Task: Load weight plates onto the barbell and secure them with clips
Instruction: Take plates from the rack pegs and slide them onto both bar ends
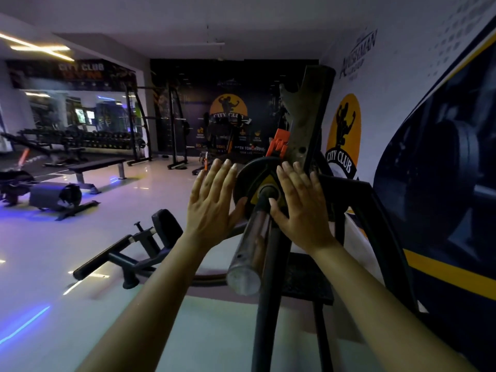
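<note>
A steel barbell sleeve (248, 257) points toward me from a dark rack upright (306, 124). A small black weight plate (251, 174) with a yellow mark sits far in on the sleeve. My left hand (212, 202) lies flat with fingers spread against the plate's left side, thumb touching its lower face. My right hand (298, 205) presses flat on the plate's right side beside the sleeve, fingers apart. An orange part (277, 145) shows just behind the plate on the rack; I cannot tell if it is a clip.
A black rack frame (375, 210) stands against the painted wall on the right. A low black machine (134, 251) lies on the glossy floor at left. A flat bench (94, 167), a dumbbell rack (88, 138) and a squat rack (174, 124) stand farther back.
</note>
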Tool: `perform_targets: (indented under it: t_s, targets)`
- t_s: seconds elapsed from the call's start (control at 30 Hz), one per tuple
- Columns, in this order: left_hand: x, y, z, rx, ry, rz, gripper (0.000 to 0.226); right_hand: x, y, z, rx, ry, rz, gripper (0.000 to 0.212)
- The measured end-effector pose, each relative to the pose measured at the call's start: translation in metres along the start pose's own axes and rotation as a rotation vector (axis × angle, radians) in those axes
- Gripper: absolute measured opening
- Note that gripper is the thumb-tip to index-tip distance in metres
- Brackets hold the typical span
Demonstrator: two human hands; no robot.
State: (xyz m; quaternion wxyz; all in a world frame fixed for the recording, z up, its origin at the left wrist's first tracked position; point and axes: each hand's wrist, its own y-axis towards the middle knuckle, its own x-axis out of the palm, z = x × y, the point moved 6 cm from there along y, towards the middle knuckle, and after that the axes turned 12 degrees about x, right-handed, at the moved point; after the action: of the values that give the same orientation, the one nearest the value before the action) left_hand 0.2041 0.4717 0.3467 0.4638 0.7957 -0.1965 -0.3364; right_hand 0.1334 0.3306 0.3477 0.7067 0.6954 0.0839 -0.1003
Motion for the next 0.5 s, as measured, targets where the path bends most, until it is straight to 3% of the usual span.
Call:
perform_targets:
  t_s: [0.27,0.5]
  targets:
    - [-0.106,-0.041,0.031,-0.017,0.065,-0.037,0.059,-0.088,-0.027,-0.06,-0.023,0.036,0.005,0.057]
    - [-0.176,-0.082,0.079,-0.019,-0.014,-0.032,0.059,-0.16,-0.075,-0.094,0.023,0.059,-0.063,0.058]
